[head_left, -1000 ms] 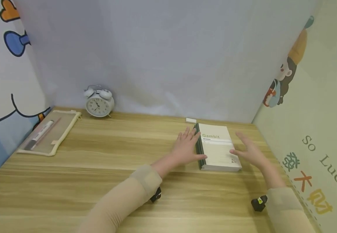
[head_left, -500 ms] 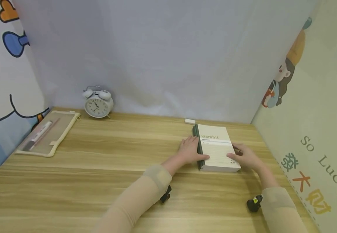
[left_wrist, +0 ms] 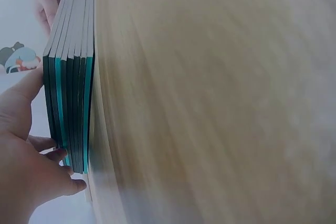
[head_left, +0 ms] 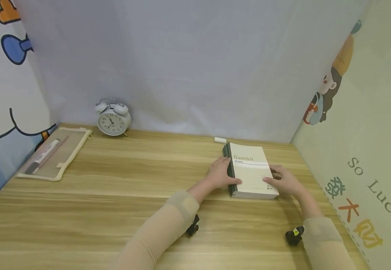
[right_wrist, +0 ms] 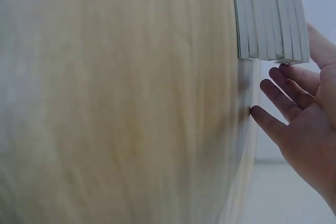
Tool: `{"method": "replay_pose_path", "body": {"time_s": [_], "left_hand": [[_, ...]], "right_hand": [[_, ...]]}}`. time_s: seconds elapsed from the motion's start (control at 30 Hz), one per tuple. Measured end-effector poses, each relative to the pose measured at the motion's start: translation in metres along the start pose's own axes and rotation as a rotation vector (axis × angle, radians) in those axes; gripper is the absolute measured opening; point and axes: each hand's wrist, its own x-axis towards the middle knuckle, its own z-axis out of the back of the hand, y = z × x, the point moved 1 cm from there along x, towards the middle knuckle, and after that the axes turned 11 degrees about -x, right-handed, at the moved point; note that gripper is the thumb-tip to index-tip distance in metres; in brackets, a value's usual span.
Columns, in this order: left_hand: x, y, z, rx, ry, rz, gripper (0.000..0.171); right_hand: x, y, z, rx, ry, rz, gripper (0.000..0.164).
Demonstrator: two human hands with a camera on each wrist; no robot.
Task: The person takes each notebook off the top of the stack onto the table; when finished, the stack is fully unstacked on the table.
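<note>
A stack of several notebooks [head_left: 249, 168] lies on the wooden table, its top cover cream and lettered "Gambit". In the left wrist view the dark and teal spines [left_wrist: 68, 108] face my left hand. That left hand [head_left: 220, 175] grips the spine side, thumb over the top cover and bent fingers against the spines. Across from it, my right hand [head_left: 284, 182] holds the right edge with its thumb on the cover. In the right wrist view its fingers [right_wrist: 270, 121] are slightly bent; one fingertip meets the page edges and the lower ones stand apart from them.
A white eraser [head_left: 220, 140] lies just behind the stack. Further left stand a white twin-bell alarm clock [head_left: 112, 122] and a mesh zip pouch [head_left: 74, 148] with a marker [head_left: 45, 153] inside. A grey backdrop [head_left: 195, 67] rises behind the table; a printed wall [head_left: 367, 157] borders the right.
Both hands have come in from just beside and above the notebook stack to hold its two long sides. Over the last half second hands and stack have hardly moved.
</note>
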Motion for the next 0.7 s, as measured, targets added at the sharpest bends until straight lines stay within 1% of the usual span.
{"method": "replay_pose_path", "body": {"time_s": [0.13,0.23,0.4,0.47,0.57,0.7], "left_hand": [[-0.001,-0.001,0.0,-0.044,-0.027,-0.014,0.094],[-0.002,-0.001,0.001,-0.078,-0.038,-0.009,0.091],[-0.003,-0.002,0.006,-0.233,-0.042,0.002,0.083],[-0.004,-0.001,0.01,-0.271,-0.046,0.001,0.079],[-0.006,0.0,0.016,-0.281,-0.061,-0.004,0.072],[-0.008,0.002,0.026,-0.298,-0.074,-0.045,0.065]], "right_hand": [[-0.002,0.001,0.002,-0.001,-0.017,-0.012,0.074],[-0.004,0.004,0.005,-0.032,-0.044,-0.03,0.074],[-0.007,0.01,0.013,-0.089,-0.058,-0.047,0.07],[-0.005,0.013,0.015,-0.068,-0.052,-0.04,0.067],[-0.003,0.02,0.019,0.003,-0.05,-0.035,0.065],[-0.001,0.034,0.027,0.114,-0.06,-0.033,0.065]]}}
